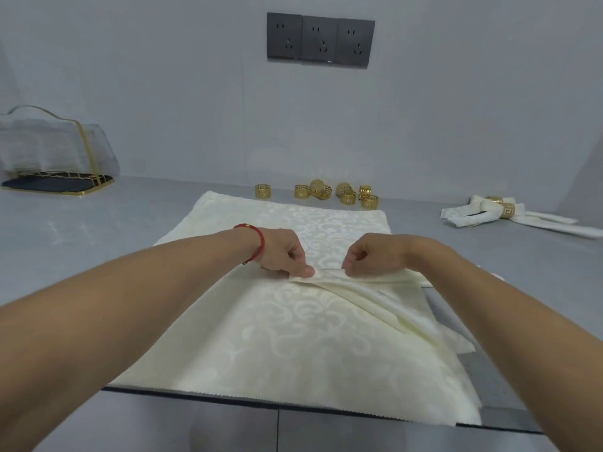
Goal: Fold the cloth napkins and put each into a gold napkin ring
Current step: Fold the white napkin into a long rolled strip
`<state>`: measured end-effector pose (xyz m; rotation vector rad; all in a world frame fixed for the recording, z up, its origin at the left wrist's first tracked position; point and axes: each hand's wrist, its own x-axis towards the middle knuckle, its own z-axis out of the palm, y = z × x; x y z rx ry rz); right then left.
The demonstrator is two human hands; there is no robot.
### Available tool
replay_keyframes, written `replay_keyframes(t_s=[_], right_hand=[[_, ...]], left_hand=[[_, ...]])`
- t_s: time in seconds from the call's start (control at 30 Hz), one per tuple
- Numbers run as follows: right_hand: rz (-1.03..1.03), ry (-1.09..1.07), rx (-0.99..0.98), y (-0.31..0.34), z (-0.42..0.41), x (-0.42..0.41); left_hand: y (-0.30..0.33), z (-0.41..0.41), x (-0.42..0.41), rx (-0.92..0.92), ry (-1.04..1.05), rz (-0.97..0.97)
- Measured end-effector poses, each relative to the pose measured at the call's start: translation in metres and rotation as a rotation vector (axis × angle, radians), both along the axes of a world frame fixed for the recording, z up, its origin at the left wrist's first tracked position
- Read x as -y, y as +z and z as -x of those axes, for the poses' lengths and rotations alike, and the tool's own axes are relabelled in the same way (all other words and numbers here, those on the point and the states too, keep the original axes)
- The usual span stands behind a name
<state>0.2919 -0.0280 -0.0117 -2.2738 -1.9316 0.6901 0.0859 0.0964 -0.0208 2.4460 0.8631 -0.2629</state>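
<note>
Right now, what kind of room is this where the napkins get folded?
Probably a plain workroom or kitchen prep corner. There is a bare grey countertop against a blank wall with a row of dark wall sockets, loose gold napkin rings waiting, and both hands, left hand and right hand, pinching a cream napkin.

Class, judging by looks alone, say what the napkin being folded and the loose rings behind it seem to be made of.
Napkin: probably woven damask cloth, cream with a soft sheen; its scroll pattern catches light and it creases softly. Rings: probably gold-finished metal, shiny, with a cut-out key pattern; plated plastic cannot be ruled out.
</note>
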Motion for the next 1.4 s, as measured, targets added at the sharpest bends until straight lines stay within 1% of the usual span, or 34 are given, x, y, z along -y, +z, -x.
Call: replay_keyframes(t_s=[0.03, 0.1, 0.2, 0.33, 0.43, 0.5, 0.57, 0.6, 0.63, 0.67, 0.73, 0.77, 0.8, 0.83, 0.9, 0.97, 1.13, 1.3, 1.4], right_hand=[[0.047, -0.022, 0.080, 0.001, -0.001, -0.003], [0.103, -0.053, 0.172, 0.002, -0.004, -0.008], [0.195, -0.097, 0.239, 0.008, -0.005, -0.009], [0.245, -0.108, 0.359, 0.011, 0.005, -0.009], [0.246, -0.085, 0.525, 0.016, 0.027, -0.009], [0.197, -0.024, 0.664, 0.018, 0.044, -0.010], [0.166, 0.031, 0.724, 0.016, 0.054, -0.013], [0.183, 0.034, 0.703, 0.018, 0.053, -0.013], [0.221, 0.010, 0.604, 0.021, 0.051, -0.012], [0.270, -0.046, 0.418, 0.028, 0.046, -0.010], [0.352, -0.162, -0.042, 0.042, 0.032, -0.007], [0.378, -0.179, -0.203, 0.048, 0.026, -0.003], [0.387, -0.156, -0.290, 0.052, 0.019, 0.001], [0.381, -0.110, -0.313, 0.052, 0.013, 0.005], [0.332, -0.021, -0.289, 0.048, 0.007, 0.011], [0.259, 0.013, -0.268, 0.040, 0.004, 0.013], [0.107, 0.054, -0.053, 0.025, 0.002, 0.002], [0.058, 0.071, -0.017, 0.013, 0.003, -0.009], [0.059, 0.104, 0.029, 0.014, 0.005, -0.013]], left_hand=[[0.000, -0.001, 0.001, -0.007, 0.020, -0.008], [-0.002, -0.006, 0.004, -0.021, 0.068, -0.027], [-0.005, -0.015, 0.012, -0.010, 0.119, -0.084], [-0.007, -0.020, 0.018, -0.006, 0.158, -0.132], [-0.008, -0.021, 0.019, -0.016, 0.188, -0.132], [-0.007, -0.021, 0.020, -0.022, 0.194, -0.138], [-0.006, -0.021, 0.022, -0.030, 0.191, -0.149], [-0.006, -0.021, 0.022, -0.034, 0.191, -0.154], [-0.007, -0.021, 0.023, -0.036, 0.190, -0.155], [-0.006, -0.020, 0.024, -0.034, 0.189, -0.157], [-0.005, -0.019, 0.024, -0.036, 0.183, -0.156], [-0.004, -0.018, 0.025, -0.043, 0.179, -0.153], [-0.002, -0.017, 0.026, -0.053, 0.174, -0.151], [-0.001, -0.017, 0.026, -0.067, 0.166, -0.151], [0.004, -0.017, 0.027, -0.098, 0.145, -0.160], [0.007, -0.016, 0.025, -0.126, 0.126, -0.161], [0.011, -0.016, 0.019, -0.116, 0.125, -0.034], [0.011, -0.012, 0.008, -0.083, 0.090, 0.052], [0.013, -0.010, 0.006, -0.057, 0.033, 0.032]])
